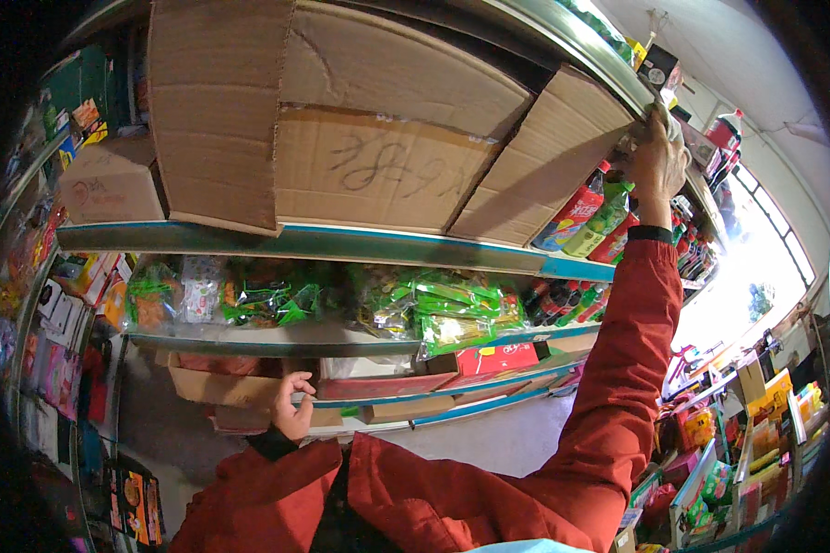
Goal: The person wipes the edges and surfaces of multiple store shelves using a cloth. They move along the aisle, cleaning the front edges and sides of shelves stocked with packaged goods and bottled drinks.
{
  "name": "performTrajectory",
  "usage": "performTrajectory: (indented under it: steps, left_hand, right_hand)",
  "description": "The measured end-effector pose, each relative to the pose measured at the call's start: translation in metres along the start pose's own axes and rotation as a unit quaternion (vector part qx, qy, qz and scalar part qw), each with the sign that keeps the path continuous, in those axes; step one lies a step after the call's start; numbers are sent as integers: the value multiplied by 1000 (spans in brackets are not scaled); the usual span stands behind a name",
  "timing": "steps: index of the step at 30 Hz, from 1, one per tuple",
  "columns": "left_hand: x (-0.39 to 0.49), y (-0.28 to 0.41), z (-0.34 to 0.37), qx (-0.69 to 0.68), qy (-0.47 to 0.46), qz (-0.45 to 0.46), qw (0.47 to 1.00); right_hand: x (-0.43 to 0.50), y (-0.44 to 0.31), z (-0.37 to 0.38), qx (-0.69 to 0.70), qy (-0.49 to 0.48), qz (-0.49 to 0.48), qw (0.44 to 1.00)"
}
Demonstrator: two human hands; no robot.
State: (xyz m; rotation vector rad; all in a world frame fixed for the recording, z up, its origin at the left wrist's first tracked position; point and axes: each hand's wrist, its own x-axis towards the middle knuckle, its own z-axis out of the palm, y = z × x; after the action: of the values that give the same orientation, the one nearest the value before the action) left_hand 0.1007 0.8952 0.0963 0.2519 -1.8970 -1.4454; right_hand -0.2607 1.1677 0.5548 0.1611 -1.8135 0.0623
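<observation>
My right hand (657, 162) is raised at the upper right, against the end of the upper shelf's metal edge (595, 48). It grips a pale, crumpled cloth (675, 131), partly hidden by the fingers. Below my left, lower down, my left hand (292, 406) hangs loosely curled with nothing in it, in front of the lower shelves. A large open cardboard box (387, 159) with handwriting lies on its side on the shelf before me, one flap (546, 159) reaching towards my right hand. Plastic drink bottles (584, 218) stand beside that flap.
Bagged green-wrapped goods (456, 304) fill the shelf below. Further down are a red carton (498, 358) and an open carton (221, 380). A smaller cardboard box (111, 183) stands at left. Packed shelves (754, 442) line the right, below a bright window (754, 242).
</observation>
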Motion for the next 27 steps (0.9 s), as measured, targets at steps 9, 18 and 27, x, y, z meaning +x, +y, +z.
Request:
performTrajectory:
  steps: [9, 18, 27]
  left_hand:
    - [2, -1, 3, 9, 12, 9, 1000]
    - [4, -4, 11, 7, 1, 14, 1000]
    - [6, -3, 16, 2, -22, 7, 1000]
  right_hand:
    - [11, 27, 8, 84, -57, 25, 995]
    - [15, 31, 8, 4, -60, 46, 997]
    - [18, 29, 10, 10, -51, 23, 998]
